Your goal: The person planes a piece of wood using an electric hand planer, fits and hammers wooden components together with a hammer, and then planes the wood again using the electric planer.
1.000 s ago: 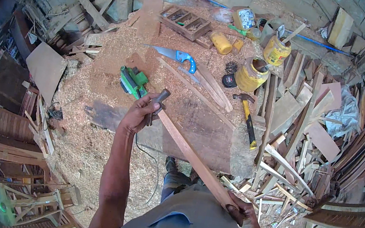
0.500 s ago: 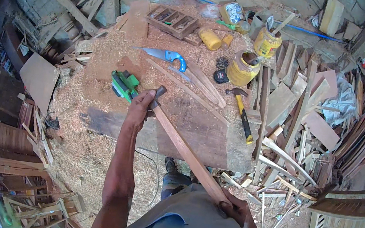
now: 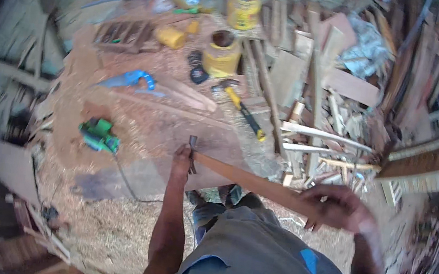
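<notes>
Though aslant, plank [image 3: 250,180] from left grip [image 3: 182,160] to right grip [image 3: 341,207]

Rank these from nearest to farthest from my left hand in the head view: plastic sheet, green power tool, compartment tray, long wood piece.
1. Long wood piece: at your left hand, extending right.
2. Green power tool: to its left.
3. Compartment tray: back left.
4. Plastic sheet: back, far right.

Muted, even light, with motion blur over the whole frame
The right hand [image 3: 343,207], right of centre, is smeared most; shadows on the tabletop [image 3: 224,146] are faint. The left side is dim, a pale blue glare shows at far right, and straight edges bend toward the black circular rim.
</notes>
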`<move>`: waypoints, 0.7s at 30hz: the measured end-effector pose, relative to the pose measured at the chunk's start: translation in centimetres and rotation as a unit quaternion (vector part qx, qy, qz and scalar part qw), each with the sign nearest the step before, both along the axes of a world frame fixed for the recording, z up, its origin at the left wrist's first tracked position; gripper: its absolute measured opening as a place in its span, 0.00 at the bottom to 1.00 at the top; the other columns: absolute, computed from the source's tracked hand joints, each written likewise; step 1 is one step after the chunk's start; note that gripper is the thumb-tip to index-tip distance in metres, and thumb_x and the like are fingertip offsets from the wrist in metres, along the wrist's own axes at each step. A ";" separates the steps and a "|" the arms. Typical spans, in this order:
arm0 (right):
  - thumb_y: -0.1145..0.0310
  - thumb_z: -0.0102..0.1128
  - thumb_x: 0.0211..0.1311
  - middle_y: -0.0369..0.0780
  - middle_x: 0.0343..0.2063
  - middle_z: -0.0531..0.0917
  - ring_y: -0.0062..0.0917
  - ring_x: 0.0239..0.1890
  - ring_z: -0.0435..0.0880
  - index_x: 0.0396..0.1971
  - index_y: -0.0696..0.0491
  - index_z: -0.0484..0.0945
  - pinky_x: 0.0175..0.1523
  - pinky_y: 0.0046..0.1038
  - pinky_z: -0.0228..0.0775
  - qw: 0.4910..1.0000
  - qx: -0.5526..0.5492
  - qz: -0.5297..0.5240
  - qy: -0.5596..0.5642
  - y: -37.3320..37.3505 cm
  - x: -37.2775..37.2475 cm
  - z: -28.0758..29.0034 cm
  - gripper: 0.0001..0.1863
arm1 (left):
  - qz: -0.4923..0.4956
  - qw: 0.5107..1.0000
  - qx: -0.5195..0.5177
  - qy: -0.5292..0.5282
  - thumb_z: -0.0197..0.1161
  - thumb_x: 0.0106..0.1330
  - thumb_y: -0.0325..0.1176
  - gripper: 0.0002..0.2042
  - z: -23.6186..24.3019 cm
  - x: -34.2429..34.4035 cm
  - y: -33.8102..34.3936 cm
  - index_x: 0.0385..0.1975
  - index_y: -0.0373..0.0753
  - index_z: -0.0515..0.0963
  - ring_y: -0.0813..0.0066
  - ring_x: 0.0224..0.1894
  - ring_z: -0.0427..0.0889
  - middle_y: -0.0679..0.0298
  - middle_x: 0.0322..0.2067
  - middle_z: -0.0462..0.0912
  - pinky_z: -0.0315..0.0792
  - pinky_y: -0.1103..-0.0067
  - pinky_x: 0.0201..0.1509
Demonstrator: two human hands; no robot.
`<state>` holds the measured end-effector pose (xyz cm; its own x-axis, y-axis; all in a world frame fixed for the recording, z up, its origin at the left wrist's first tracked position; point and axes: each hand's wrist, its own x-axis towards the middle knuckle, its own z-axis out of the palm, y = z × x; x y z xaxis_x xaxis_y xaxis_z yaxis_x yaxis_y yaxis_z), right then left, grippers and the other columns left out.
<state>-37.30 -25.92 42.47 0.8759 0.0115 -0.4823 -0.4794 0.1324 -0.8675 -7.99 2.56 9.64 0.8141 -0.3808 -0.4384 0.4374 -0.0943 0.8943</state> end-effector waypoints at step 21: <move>0.39 0.53 0.64 0.53 0.36 0.84 0.43 0.33 0.87 0.45 0.63 0.78 0.44 0.42 0.79 0.888 -0.407 -0.143 -0.159 -6.7 23.2 -11.5 0.36 | -0.084 0.947 -0.093 -0.296 0.69 0.60 0.25 0.12 24.9 -3.8 -12.6 0.39 0.37 0.73 0.74 0.41 0.73 0.63 0.39 0.74 0.70 0.75 0.51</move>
